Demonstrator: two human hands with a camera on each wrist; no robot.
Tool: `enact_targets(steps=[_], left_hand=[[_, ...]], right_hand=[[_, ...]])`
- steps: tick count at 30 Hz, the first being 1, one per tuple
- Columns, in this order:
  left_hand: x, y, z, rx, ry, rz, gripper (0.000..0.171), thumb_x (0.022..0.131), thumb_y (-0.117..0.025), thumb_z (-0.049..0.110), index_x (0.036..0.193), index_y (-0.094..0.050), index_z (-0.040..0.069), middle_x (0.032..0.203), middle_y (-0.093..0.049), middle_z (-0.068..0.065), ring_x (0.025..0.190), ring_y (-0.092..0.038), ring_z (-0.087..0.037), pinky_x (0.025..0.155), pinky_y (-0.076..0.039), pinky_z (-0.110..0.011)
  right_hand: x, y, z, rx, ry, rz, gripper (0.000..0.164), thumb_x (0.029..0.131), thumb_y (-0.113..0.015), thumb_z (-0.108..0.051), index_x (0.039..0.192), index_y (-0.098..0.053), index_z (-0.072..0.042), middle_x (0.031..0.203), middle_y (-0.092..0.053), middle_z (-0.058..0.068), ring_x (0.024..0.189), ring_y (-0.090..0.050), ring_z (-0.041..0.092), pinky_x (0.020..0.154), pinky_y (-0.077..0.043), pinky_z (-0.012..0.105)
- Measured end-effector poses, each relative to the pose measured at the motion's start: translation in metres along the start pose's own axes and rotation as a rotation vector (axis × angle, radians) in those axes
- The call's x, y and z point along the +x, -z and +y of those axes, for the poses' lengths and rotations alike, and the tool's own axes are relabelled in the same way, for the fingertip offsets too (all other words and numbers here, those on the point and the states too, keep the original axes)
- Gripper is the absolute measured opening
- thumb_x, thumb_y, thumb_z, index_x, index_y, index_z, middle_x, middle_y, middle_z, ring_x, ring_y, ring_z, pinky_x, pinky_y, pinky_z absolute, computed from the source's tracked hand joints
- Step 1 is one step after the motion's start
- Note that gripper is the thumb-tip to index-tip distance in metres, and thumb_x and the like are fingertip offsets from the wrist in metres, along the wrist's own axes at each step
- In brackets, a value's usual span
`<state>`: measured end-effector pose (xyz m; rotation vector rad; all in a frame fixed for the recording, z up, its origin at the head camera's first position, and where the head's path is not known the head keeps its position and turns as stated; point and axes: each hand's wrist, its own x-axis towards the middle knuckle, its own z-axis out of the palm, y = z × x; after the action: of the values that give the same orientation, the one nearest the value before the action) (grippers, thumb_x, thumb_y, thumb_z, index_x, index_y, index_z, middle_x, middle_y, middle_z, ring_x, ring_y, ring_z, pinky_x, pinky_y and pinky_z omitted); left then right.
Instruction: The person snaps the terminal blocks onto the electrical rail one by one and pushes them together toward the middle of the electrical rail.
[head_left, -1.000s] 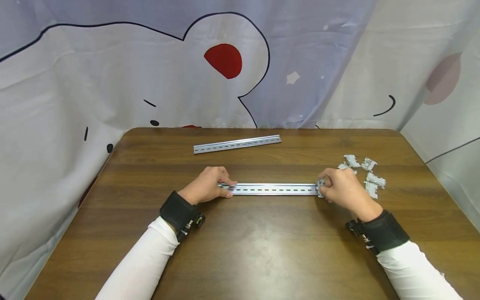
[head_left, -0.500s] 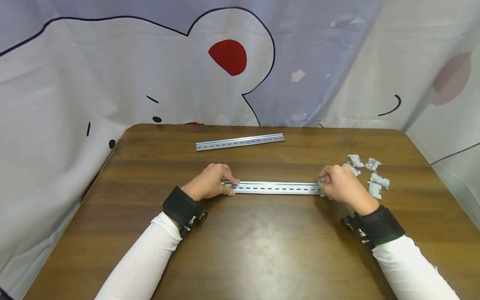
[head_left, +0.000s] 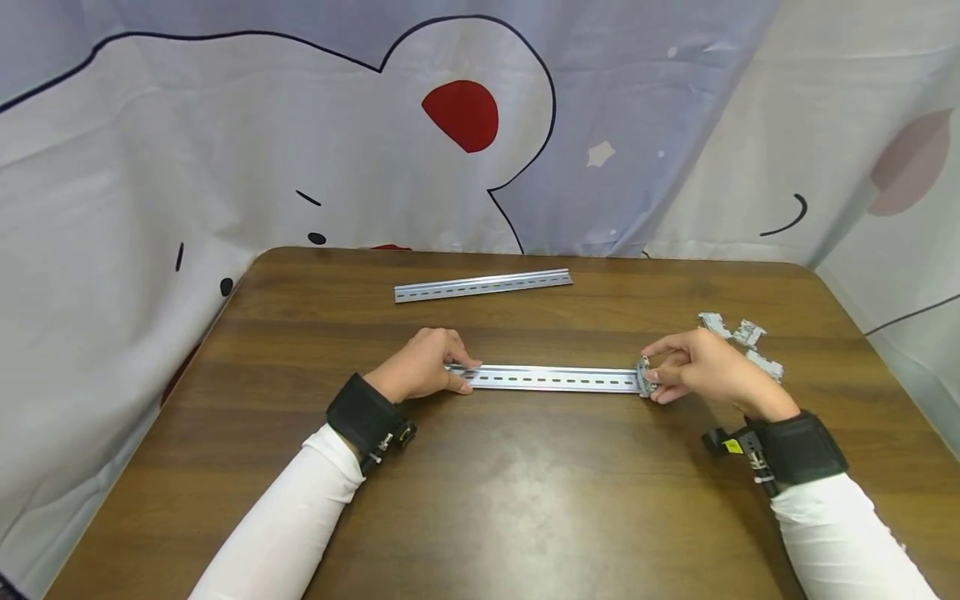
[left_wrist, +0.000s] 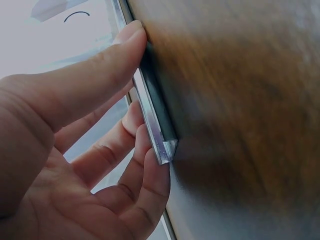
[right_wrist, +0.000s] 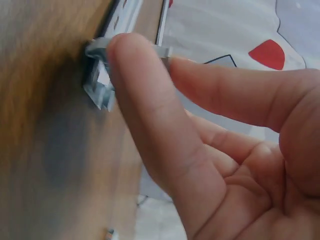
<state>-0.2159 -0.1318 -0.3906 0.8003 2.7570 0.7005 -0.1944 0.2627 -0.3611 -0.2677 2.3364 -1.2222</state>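
A slotted metal DIN rail [head_left: 555,379] lies left to right across the middle of the table. My left hand [head_left: 420,364] grips its left end, thumb along the near edge and fingers at the far edge; the cut end of the rail [left_wrist: 156,127] shows in the left wrist view. At the right end sits a small grey DIN rail clip [head_left: 642,377], set crosswise over the rail. My right hand [head_left: 705,372] pinches this clip between thumb and index finger. In the right wrist view the thumb covers much of the clip [right_wrist: 98,46], and the rail tip pokes out beyond it.
A second slotted rail [head_left: 483,286] lies slightly slanted near the back edge of the table [head_left: 480,500]. Several loose grey clips [head_left: 748,334] lie at the right, partly hidden behind my right hand. A patterned curtain [head_left: 225,142] hangs behind the table.
My right hand has shifted slightly right and turned, its fingers now spread more around the ends of the clip. The clip stays at the rail's right end; the left hand keeps its grip.
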Motion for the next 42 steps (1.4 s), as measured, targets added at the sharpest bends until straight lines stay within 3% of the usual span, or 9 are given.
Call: enact_targets(steps=[6,15,30,36,42], left_hand=[[0.0,0.001,0.002,0.002,0.006,-0.006,0.039,0.072,-0.087,0.022,0.11,-0.078,0.014,0.102,-0.073,-0.007,0.098,-0.066,-0.024,0.086,-0.052,-0.037],[-0.001,0.001,0.004,-0.023,0.013,-0.01,0.039,0.073,-0.086,0.02,0.11,-0.077,0.012,0.103,-0.073,-0.007,0.099,-0.066,-0.024,0.086,-0.053,-0.037],[0.0,0.002,0.003,-0.009,0.028,-0.002,0.039,0.071,-0.088,0.021,0.109,-0.078,0.015,0.104,-0.074,-0.007,0.099,-0.066,-0.023,0.085,-0.053,-0.036],[0.001,0.002,0.004,-0.011,0.026,-0.004,0.039,0.072,-0.088,0.021,0.109,-0.078,0.015,0.105,-0.074,-0.007,0.098,-0.066,-0.023,0.084,-0.052,-0.035],[-0.002,0.003,0.003,-0.015,0.019,-0.002,0.038,0.072,-0.087,0.021,0.109,-0.078,0.014,0.104,-0.074,-0.007,0.097,-0.065,-0.023,0.083,-0.052,-0.035]], right_hand=[[0.014,-0.016,0.001,0.13,-0.005,-0.015,0.045,0.093,-0.061,0.001,0.133,-0.044,0.016,0.091,-0.073,0.024,0.08,-0.076,0.028,0.075,-0.06,0.041],[0.042,-0.055,-0.025,0.254,0.0,-0.055,0.042,0.092,-0.062,0.002,0.129,-0.047,0.012,0.091,-0.072,0.024,0.078,-0.076,0.026,0.076,-0.06,0.043],[0.074,-0.104,-0.058,0.363,0.04,-0.066,0.042,0.089,-0.067,0.002,0.126,-0.05,0.011,0.087,-0.071,0.021,0.071,-0.076,0.023,0.071,-0.061,0.039],[0.074,-0.107,-0.06,0.293,0.051,-0.066,0.038,0.091,-0.065,-0.001,0.125,-0.051,0.006,0.091,-0.071,0.024,0.075,-0.075,0.027,0.072,-0.061,0.042],[0.069,-0.106,-0.058,0.025,0.115,0.004,0.036,0.092,-0.069,-0.025,0.121,-0.059,-0.008,0.089,-0.074,0.019,0.061,-0.069,0.022,0.057,-0.06,0.04]])
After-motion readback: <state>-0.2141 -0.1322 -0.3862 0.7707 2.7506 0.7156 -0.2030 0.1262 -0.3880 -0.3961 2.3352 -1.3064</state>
